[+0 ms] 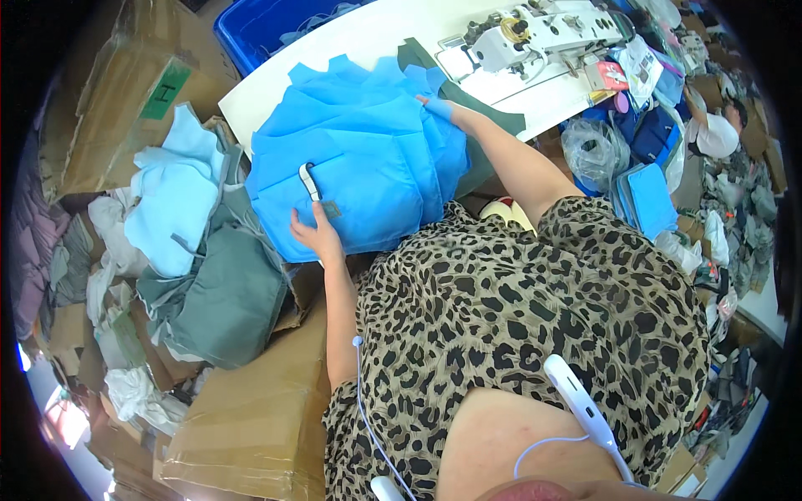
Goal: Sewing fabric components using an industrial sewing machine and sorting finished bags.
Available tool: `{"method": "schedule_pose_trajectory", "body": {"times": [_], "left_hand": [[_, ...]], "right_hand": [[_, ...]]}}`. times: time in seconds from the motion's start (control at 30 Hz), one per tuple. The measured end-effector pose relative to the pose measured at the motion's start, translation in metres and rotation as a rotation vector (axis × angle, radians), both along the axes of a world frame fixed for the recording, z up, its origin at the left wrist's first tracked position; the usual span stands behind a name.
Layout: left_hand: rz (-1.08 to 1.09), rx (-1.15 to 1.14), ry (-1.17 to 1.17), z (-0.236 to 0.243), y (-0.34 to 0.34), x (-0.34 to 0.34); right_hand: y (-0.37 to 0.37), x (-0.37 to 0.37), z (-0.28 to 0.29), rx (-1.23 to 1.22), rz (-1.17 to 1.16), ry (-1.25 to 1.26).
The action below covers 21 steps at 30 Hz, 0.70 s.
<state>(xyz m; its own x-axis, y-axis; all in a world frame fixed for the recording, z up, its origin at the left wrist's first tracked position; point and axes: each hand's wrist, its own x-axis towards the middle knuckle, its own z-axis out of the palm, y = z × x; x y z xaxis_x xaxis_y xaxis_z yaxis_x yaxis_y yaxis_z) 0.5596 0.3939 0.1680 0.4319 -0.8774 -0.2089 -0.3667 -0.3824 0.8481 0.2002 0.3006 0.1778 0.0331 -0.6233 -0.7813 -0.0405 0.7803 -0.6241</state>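
A stack of bright blue cut fabric pieces (351, 167) spreads over the table's near edge and down to my lap, its layers fanned out. My left hand (319, 238) lies on the front piece with its fingers apart. Just beyond its fingertips is a narrow black and white piece (309, 181) whose kind I cannot make out; a small grey patch (332, 210) shows beside the hand. At the stack's far right edge my right hand (447, 113) grips the fabric, some of its fingers hidden by blue cloth. Dark green fabric (489, 113) lies under that edge.
A white sewing machine (535, 42) stands on the white table (251, 100) at the back right. Cardboard boxes (251, 417), light blue pieces (175, 196) and dark green pieces (230, 292) crowd the left. A blue bin (242, 37) is behind; bags and folded blue cloth (647, 200) lie right.
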Motion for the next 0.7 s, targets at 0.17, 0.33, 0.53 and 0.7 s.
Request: {"method": "schedule_pose_trajectory", "body": {"times": [0.17, 0.33, 0.53, 0.7], "left_hand": [[0.053, -0.043, 0.272, 0.004, 0.000, 0.007], [0.083, -0.022, 0.352, 0.009, 0.007, 0.016], [-0.113, -0.233, 0.164, 0.015, 0.005, 0.013], [-0.186, -0.472, 0.094, 0.067, -0.003, 0.021]], "right_hand": [[0.000, 0.016, -0.004, -0.079, 0.128, -0.279], [0.023, 0.079, 0.019, -0.317, 0.126, -0.435], [0.032, 0.100, 0.023, -0.160, 0.106, -0.627], [0.023, 0.118, 0.067, -0.223, 0.155, -0.731]]}}
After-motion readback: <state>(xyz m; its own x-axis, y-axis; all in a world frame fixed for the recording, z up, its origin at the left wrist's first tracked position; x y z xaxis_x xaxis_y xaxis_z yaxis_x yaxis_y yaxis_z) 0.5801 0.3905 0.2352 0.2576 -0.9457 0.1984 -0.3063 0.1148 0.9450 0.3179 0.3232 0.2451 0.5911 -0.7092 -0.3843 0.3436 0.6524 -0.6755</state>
